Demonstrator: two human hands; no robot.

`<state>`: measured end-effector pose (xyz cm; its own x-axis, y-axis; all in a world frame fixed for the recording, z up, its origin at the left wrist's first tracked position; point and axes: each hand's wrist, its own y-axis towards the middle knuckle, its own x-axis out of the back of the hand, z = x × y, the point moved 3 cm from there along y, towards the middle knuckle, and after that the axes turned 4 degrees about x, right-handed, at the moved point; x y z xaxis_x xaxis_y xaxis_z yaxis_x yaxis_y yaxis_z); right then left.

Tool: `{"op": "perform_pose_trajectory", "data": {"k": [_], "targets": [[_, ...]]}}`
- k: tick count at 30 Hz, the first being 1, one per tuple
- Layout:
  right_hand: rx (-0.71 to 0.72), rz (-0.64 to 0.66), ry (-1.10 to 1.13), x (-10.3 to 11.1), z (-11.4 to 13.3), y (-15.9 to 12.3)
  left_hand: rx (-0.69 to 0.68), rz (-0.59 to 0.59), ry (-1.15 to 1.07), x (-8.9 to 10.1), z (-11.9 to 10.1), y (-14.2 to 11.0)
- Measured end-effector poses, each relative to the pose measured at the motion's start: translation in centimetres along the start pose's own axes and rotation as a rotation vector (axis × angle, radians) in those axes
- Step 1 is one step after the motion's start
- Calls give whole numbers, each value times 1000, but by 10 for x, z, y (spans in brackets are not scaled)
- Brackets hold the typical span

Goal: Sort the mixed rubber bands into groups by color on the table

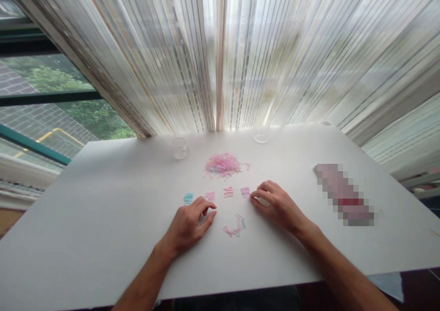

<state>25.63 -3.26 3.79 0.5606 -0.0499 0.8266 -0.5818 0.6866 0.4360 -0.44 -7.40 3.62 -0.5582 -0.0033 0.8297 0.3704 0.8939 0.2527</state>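
A heap of small pastel loops, pink, blue and purple (pixel 222 164), lies at the middle of a white table (pixel 103 210). In front of it sit small sorted clusters: a teal one (pixel 188 198), a pink one (pixel 210 195), a deeper pink one (pixel 228 191) and a purple one (pixel 245 191). A loose mixed bunch (pixel 234 227) lies between my hands. My left hand (pixel 188 226) rests on the table with fingers curled in a pinch near the pink cluster. My right hand (pixel 277 205) has its fingertips pressed together at the purple cluster.
A clear small jar (pixel 179 148) and a clear round lid (pixel 261 138) stand at the table's far side. A blurred oblong object (pixel 343 194) lies at the right. Striped sheer curtains hang behind the table, with a window at the left.
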Motion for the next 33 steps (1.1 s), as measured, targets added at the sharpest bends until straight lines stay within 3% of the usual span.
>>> {"op": "perform_pose_trajectory", "data": {"k": [24, 33], "targets": [[-70, -29, -47, -3, 1, -3, -6, 1, 10, 2, 1, 0], [0, -46, -26, -4, 10, 1, -29, -53, 27, 2, -1, 0]]}}
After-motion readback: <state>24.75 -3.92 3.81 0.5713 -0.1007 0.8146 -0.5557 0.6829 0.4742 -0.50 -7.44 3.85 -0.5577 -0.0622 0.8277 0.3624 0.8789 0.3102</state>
